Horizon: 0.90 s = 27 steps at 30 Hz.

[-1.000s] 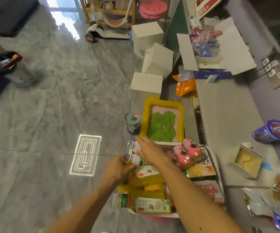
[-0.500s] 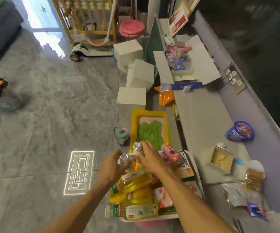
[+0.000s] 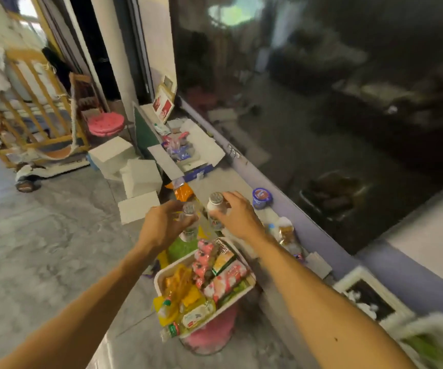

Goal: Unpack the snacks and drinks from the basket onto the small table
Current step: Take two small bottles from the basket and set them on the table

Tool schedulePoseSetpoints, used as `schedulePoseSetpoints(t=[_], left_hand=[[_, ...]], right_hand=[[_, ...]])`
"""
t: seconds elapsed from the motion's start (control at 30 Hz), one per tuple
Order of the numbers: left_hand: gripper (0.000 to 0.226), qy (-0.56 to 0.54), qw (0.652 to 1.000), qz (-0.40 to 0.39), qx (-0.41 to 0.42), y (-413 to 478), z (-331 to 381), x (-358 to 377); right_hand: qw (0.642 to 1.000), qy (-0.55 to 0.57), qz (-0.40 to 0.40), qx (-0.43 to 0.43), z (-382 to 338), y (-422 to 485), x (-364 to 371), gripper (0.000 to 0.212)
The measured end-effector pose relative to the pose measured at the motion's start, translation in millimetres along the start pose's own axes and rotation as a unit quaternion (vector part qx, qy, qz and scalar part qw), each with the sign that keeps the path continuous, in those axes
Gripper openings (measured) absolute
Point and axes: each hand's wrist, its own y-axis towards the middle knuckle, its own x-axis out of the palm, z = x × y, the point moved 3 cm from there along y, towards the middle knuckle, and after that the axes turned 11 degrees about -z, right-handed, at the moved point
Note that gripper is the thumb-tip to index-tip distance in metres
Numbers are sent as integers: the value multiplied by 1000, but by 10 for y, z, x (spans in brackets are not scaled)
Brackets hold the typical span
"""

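Near the tabletop [image 3: 216, 182], my left hand [image 3: 165, 227] and right hand [image 3: 237, 218] curl fingers round two bottles [image 3: 214, 209], likely light, stiff, slick, best gripped mid-body.

Blur leaves little legible: the white bottle [image 3: 214, 209] in the right hand [image 3: 237, 218] shows blue letters (perhaps "AD", too smeared to confirm). The other bottle [image 3: 189, 233], in the left hand [image 3: 161, 225], and the packets [image 3: 225, 280] in the basket [image 3: 158, 279] bear unreadable labels.
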Motion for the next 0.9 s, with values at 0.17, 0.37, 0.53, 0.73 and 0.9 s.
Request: schedulePoseSetpoints(t=[0.17,0.37,0.53,0.73,0.9], left_hand=[[37,13,992,-74,106,-190,1005,177],[29,58,955,-183,224,-756,2173,909],[31,43,924,-261,277,-1495,2876,1889],[21,1,884,-347,313,-2755,3468,3180],[29,-16,864,-391,317,-3895,3829,4228]], right_hand=[[988,13,142,60,-244,-1030,-792,38],[946,18,274,173,-163,-2705,-1484,45],[904,16,340,261,-9,-4338,-1845,43],[855,4,396,335,155,-6361,-2019,38],[814,28,445,372,375,-7916,-2028,35]])
